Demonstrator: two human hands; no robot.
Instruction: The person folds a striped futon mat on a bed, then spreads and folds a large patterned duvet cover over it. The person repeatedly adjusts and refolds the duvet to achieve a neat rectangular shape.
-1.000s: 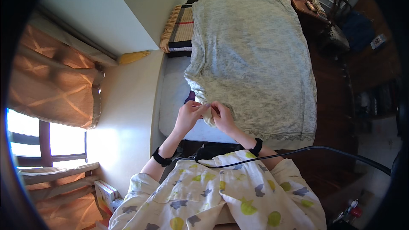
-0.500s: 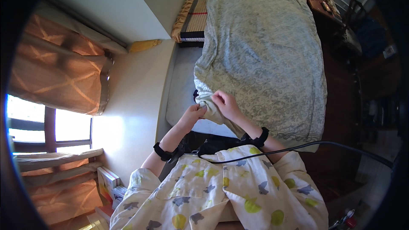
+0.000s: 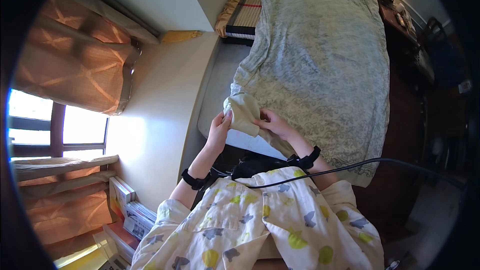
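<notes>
A pale green patterned bedspread (image 3: 320, 55) covers the bed ahead of me. Its near left corner (image 3: 243, 112) is folded back, showing a plain cream underside. My left hand (image 3: 220, 126) grips that corner from the left side. My right hand (image 3: 272, 122) pinches the same corner from the right, fingers pressed on the fabric. Both wrists wear black bands. Below the hands, the white mattress edge (image 3: 250, 142) shows bare.
A cream wall (image 3: 165, 100) runs along the bed's left side. Striped pillows (image 3: 245, 12) lie at the head. Orange curtains (image 3: 75, 65) and a bright window are at left, stacked books (image 3: 127, 210) below. Dark wooden furniture (image 3: 415, 70) stands to the right. A black cable (image 3: 350, 167) crosses my chest.
The view has shifted closer to the bed's near corner. Both hands have stayed on the bedspread corner and lifted and turned it over, so more of the cream underside shows.
</notes>
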